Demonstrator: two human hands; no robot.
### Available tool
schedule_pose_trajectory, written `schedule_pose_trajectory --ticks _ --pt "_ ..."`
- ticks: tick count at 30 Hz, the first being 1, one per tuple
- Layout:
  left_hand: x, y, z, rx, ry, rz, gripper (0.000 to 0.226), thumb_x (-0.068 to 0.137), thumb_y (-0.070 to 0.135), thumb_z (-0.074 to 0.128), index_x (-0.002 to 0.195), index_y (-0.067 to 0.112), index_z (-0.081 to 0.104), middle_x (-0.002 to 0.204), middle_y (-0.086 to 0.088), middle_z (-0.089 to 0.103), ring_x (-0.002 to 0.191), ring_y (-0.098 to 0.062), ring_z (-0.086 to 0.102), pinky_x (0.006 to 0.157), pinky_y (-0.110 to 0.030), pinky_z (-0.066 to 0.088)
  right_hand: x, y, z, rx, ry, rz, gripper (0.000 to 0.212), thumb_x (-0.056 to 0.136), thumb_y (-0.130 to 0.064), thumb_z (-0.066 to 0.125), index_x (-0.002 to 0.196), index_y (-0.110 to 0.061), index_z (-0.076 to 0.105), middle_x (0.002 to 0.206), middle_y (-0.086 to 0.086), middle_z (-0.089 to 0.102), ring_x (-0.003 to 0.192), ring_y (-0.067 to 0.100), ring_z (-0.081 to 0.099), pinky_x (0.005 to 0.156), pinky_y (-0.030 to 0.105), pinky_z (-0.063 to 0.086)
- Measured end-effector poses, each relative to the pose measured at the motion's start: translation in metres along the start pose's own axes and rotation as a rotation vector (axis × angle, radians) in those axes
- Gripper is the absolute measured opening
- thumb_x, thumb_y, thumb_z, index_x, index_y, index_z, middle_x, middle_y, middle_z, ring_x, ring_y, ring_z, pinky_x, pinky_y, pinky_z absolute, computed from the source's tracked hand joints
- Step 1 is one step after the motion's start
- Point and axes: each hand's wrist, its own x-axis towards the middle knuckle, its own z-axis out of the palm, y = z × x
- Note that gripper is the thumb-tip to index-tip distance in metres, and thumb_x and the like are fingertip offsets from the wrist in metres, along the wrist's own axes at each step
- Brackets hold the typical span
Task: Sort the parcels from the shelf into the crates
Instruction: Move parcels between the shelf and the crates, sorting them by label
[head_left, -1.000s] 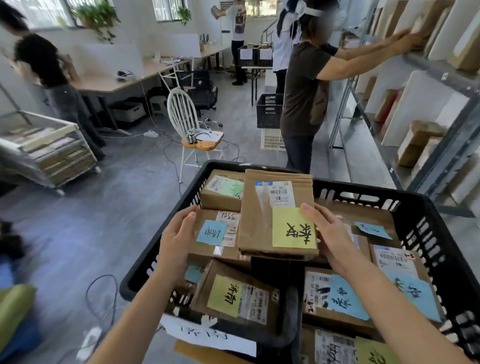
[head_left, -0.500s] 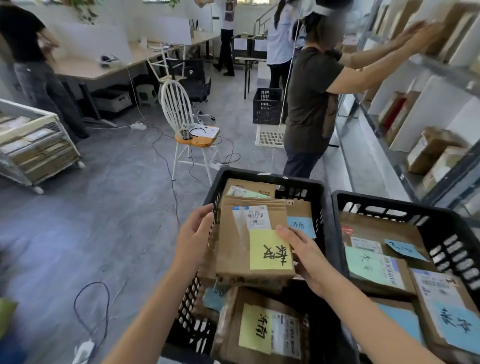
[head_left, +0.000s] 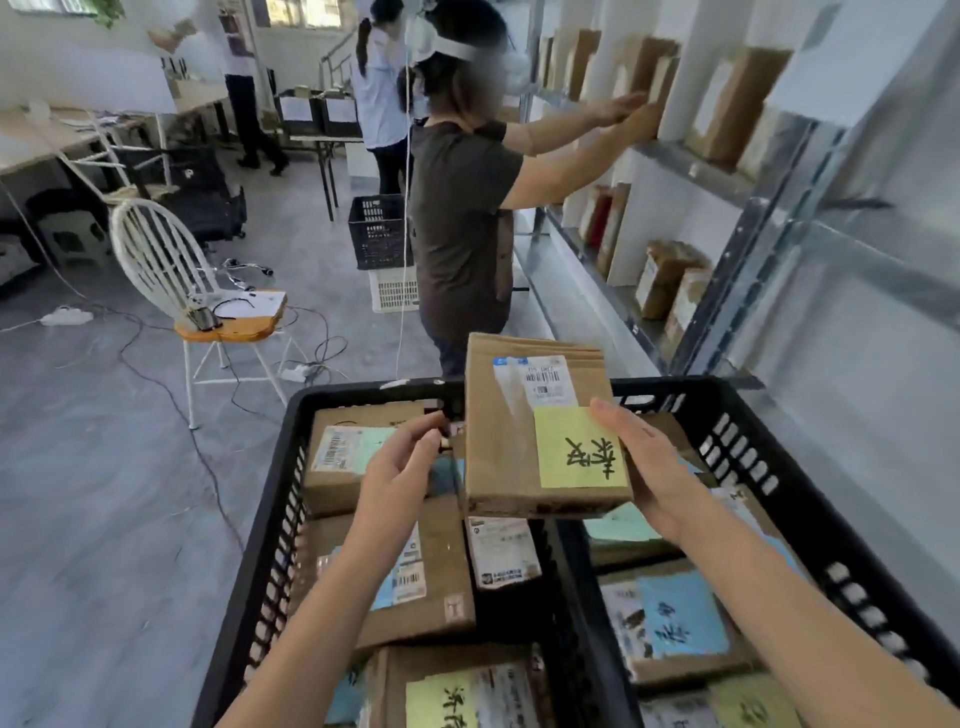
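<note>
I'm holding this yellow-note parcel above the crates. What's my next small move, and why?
Probably lower the parcel flat into the right crate. Your right hand grips it with the thumb on top, and most of it hangs over that crate's far corner.

Fingers of my right hand (head_left: 649, 467) gone under the parcel (head_left: 519, 441), only thumb showing; can't tell if left hand (head_left: 400, 467) tips touch its side; barcode label (head_left: 545, 382) print too small to read; left crate (head_left: 283, 483) and right crate (head_left: 748, 457) cut off at btm edge; shelf (head_left: 675, 158) boxes top right all blur.
</note>
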Motion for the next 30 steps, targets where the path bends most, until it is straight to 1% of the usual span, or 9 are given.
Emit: schedule_pose_trajectory --ticks 3,8,10,13,18,22,24,27,30 --pt "0.005 0.008 0.031 -0.014 -0.049 0.022 0.025 0.101 0.029 0.053 0.12 0.036 0.067 0.114 0.028 0.068 0.111 0.01 0.058 0.089 -0.016 0.044 0.006 -0.006 -0.042 0.029 0.089 -0.001 0.054 0.078 -0.048 0.073 0.119 -0.014 0.068 0.106 0.016 0.075 0.092 0.03 0.074 0.061 0.031 0.058" --pt "0.006 0.01 0.067 0.015 -0.075 0.062 0.026 0.101 0.028 0.053 0.122 0.035 0.066 0.117 0.027 0.066 0.108 0.018 0.055 0.079 0.0 0.041 0.037 -0.009 -0.097 -0.02 0.19 -0.048 0.046 0.086 -0.04 0.071 0.126 -0.018 0.064 0.112 0.015 0.073 0.102 0.032 0.07 0.08 0.041 0.058" --pt "0.004 0.01 0.077 0.04 -0.081 0.054 0.027 0.101 0.028 0.052 0.123 0.035 0.065 0.117 0.029 0.064 0.106 0.022 0.053 0.076 0.005 0.039 0.052 -0.008 -0.109 -0.022 0.184 -0.047 0.042 0.086 -0.039 0.071 0.123 -0.018 0.067 0.109 0.014 0.074 0.097 0.029 0.072 0.079 0.039 0.058" --pt "0.004 0.008 0.087 0.073 -0.082 0.031 0.027 0.101 0.03 0.052 0.124 0.037 0.064 0.117 0.029 0.065 0.107 0.021 0.053 0.078 0.001 0.041 0.073 -0.001 -0.123 0.016 0.138 -0.038 0.04 0.088 -0.038 0.07 0.122 -0.017 0.068 0.11 0.014 0.074 0.096 0.026 0.073 0.074 0.035 0.057" --pt "0.003 0.005 0.095 0.142 -0.051 0.013 0.027 0.101 0.032 0.051 0.123 0.04 0.064 0.119 0.03 0.064 0.11 0.018 0.054 0.085 -0.01 0.04 0.096 0.025 -0.143 -0.054 0.096 0.001 0.045 0.084 -0.034 0.074 0.128 -0.032 0.064 0.106 0.007 0.076 0.099 0.026 0.072 0.083 0.041 0.056" --pt "0.004 0.004 0.1 0.182 -0.022 0.015 0.024 0.101 0.03 0.052 0.118 0.043 0.063 0.114 0.037 0.062 0.108 0.02 0.054 0.082 -0.003 0.041 0.1 0.042 -0.156 -0.01 0.073 0.082 0.048 0.08 -0.038 0.076 0.124 -0.022 0.067 0.103 0.012 0.076 0.087 0.023 0.075 0.064 0.031 0.058" --pt "0.003 0.003 0.105 0.181 -0.026 0.013 0.025 0.101 0.029 0.052 0.118 0.044 0.063 0.116 0.036 0.062 0.11 0.019 0.053 0.082 -0.003 0.041 0.102 0.047 -0.161 -0.029 0.031 0.121 0.054 0.075 -0.046 0.078 0.119 -0.017 0.069 0.105 0.014 0.075 0.088 0.025 0.075 0.063 0.029 0.058" --pt "0.002 0.001 0.115 0.155 -0.03 0.012 0.025 0.1 0.027 0.053 0.119 0.038 0.065 0.121 0.027 0.064 0.113 0.016 0.054 0.086 -0.004 0.042 0.107 0.054 -0.163 -0.09 -0.029 0.163 0.062 0.064 -0.06 0.08 0.11 -0.019 0.074 0.106 0.011 0.076 0.096 0.025 0.073 0.082 0.037 0.057" --pt "0.001 0.002 0.126 0.155 -0.046 0.011 0.025 0.1 0.025 0.054 0.12 0.036 0.066 0.121 0.026 0.064 0.112 0.014 0.055 0.088 -0.002 0.042 0.114 0.052 -0.158 -0.155 -0.037 0.176 0.057 0.071 -0.061 0.075 0.113 -0.023 0.073 0.106 0.005 0.076 0.105 0.026 0.069 0.105 0.047 0.044"
